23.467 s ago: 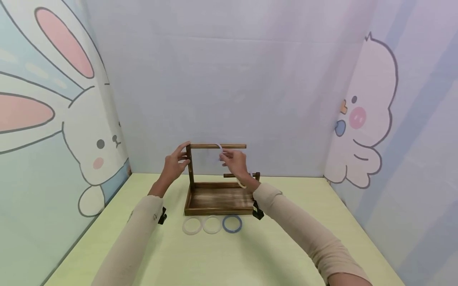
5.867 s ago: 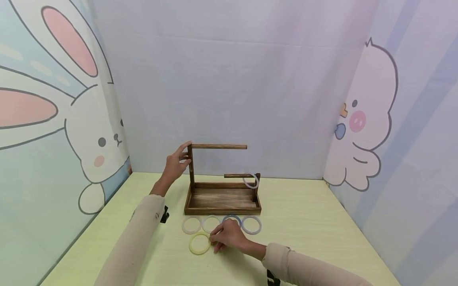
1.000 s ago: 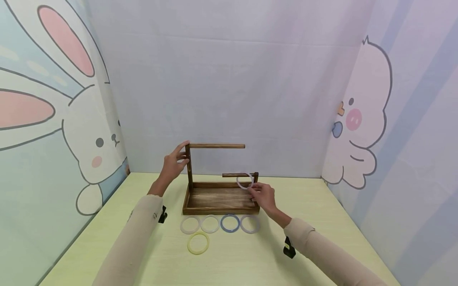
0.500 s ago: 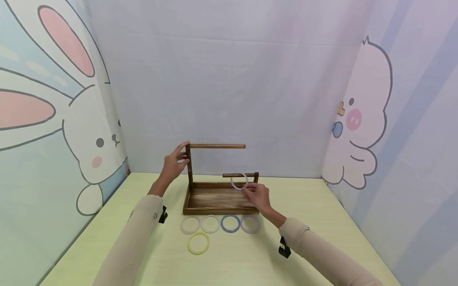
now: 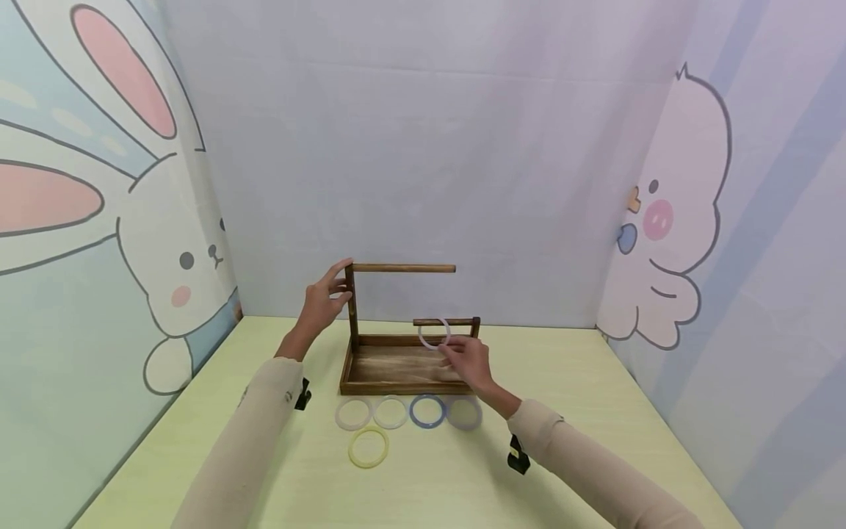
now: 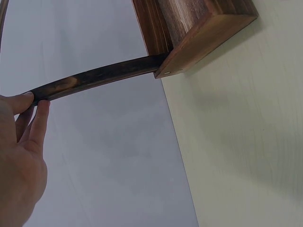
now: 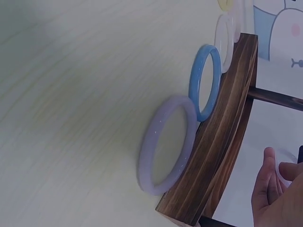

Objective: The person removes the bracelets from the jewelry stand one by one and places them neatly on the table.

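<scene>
A dark wooden bangle stand has a tray base (image 5: 396, 389), a tall left post (image 5: 352, 312) with an upper bar (image 5: 403, 268), and a short right post bearing a lower bar (image 5: 464, 322). My left hand (image 5: 320, 306) holds the top of the tall post, also seen in the left wrist view. Between thumb and fingers, my right hand (image 5: 471, 362) pinches a pale lavender bangle (image 5: 426, 344) that encircles the lower bar near its free left end. The right wrist view shows this bangle only partly, beyond the fingers.
In front of the tray lie a pale pinkish bangle (image 5: 353, 429), a clear whitish bangle (image 5: 391, 427), a blue bangle (image 5: 428, 426) and a lavender bangle (image 5: 465, 428) in a row. A yellow bangle (image 5: 368, 466) lies nearer me. Printed cloth walls surround the table.
Over the last second my right hand has slid the bangle left along the lower bar. Earlier it placed the yellow bangle on the table; the upper bar's bangle is gone. My left hand stays put.
</scene>
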`<state>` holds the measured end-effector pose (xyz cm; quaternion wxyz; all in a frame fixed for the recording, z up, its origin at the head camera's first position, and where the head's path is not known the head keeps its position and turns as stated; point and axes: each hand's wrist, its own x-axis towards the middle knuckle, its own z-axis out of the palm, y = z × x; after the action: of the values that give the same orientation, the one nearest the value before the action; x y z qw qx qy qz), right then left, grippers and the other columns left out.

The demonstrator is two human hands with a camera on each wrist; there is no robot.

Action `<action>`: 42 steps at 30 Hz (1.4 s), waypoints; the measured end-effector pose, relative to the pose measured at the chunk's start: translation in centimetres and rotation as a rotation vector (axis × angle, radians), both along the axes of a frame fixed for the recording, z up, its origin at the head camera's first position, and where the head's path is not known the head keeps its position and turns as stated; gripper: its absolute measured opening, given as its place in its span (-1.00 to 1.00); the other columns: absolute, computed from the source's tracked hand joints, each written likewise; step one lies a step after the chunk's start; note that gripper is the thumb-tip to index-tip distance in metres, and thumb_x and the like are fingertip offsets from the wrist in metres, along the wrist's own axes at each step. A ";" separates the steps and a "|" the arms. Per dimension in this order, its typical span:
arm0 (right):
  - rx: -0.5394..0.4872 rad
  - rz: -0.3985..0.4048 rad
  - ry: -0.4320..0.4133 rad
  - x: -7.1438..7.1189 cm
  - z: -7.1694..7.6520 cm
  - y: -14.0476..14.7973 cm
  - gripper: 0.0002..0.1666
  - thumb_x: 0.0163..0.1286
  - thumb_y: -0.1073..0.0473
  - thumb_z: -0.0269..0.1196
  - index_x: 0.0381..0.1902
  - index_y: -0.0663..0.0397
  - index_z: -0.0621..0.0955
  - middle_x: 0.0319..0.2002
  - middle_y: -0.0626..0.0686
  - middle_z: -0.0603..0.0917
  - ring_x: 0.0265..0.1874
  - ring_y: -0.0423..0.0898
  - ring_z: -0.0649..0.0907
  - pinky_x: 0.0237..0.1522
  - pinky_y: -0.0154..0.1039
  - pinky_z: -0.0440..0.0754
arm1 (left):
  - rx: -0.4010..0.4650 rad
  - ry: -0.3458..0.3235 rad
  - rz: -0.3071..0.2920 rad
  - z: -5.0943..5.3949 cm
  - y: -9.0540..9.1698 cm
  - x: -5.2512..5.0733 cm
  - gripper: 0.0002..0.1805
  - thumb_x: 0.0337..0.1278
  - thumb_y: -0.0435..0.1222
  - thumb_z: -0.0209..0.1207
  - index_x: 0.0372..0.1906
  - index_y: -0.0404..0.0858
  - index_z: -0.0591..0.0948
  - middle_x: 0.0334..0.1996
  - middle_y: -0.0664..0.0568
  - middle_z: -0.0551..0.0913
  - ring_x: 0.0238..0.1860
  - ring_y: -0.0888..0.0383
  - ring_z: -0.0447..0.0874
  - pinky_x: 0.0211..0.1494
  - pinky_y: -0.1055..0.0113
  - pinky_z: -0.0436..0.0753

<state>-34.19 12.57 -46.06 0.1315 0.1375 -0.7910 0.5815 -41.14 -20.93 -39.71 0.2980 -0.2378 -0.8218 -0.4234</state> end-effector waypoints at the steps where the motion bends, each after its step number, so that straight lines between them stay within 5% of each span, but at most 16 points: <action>1: 0.002 0.003 0.000 0.0 0.1 -0.1 -0.88 0.39 0.42 0.37 -0.17 0.43 0.75 -0.32 0.28 0.81 -0.39 0.41 0.77 -0.36 0.22 0.77 | -0.001 0.003 0.000 0.0 0.0 0.0 -0.14 0.26 -0.61 0.29 0.56 0.05 0.38 0.05 -0.38 0.73 0.02 -0.26 0.78 -0.05 -0.08 0.81; 16: 0.021 0.048 -0.008 0.1 0.4 -1.6 -0.85 0.46 0.36 0.33 -0.12 0.36 0.77 -0.30 0.23 0.83 -0.42 0.21 0.82 -0.29 0.24 0.78 | -0.007 -0.018 0.017 0.4 0.3 0.5 -0.13 0.24 -0.64 0.29 0.56 0.03 0.38 0.07 -0.38 0.72 0.04 -0.26 0.77 0.02 -0.08 0.79; 24: 0.042 0.084 -0.033 0.7 0.9 -2.0 -0.81 0.49 0.33 0.30 -0.05 0.37 0.75 -0.24 0.24 0.83 -0.34 0.29 0.81 -0.26 0.19 0.80 | -0.006 -0.004 0.012 0.4 0.3 0.6 -0.13 0.25 -0.64 0.28 0.57 0.01 0.37 0.07 -0.39 0.71 0.04 -0.28 0.77 0.00 -0.09 0.79; 31: 0.090 0.083 -0.044 1.4 0.9 -2.0 -0.76 0.50 0.25 0.32 -0.03 0.35 0.75 -0.25 0.15 0.84 -0.32 0.27 0.82 -0.42 -0.26 0.81 | -0.006 -0.014 0.012 0.2 0.1 0.5 -0.13 0.27 -0.62 0.28 0.57 0.05 0.36 0.09 -0.38 0.71 0.05 -0.27 0.76 0.00 -0.09 0.79; 38: 0.093 0.105 -0.036 1.8 0.6 -1.9 -0.78 0.49 0.30 0.31 -0.05 0.38 0.74 -0.28 0.15 0.84 -0.32 0.31 0.81 -0.26 0.17 0.80 | 0.003 -0.036 0.013 0.2 0.1 0.5 -0.15 0.28 -0.61 0.28 0.57 0.03 0.36 0.09 -0.39 0.70 0.06 -0.27 0.76 0.01 -0.07 0.79; 42: 0.102 0.107 -0.038 2.0 0.6 -1.8 -0.78 0.49 0.30 0.30 -0.03 0.35 0.74 -0.25 0.23 0.83 -0.32 0.32 0.80 -0.26 0.20 0.79 | -0.003 -0.023 0.011 0.3 0.1 0.5 -0.15 0.27 -0.62 0.27 0.57 -0.01 0.36 0.09 -0.40 0.70 0.05 -0.28 0.76 -0.01 -0.08 0.79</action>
<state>-32.16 10.80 -45.47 0.0778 0.1752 -0.8135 0.5490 -40.59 -20.79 -39.46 0.2905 -0.2287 -0.8273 -0.4230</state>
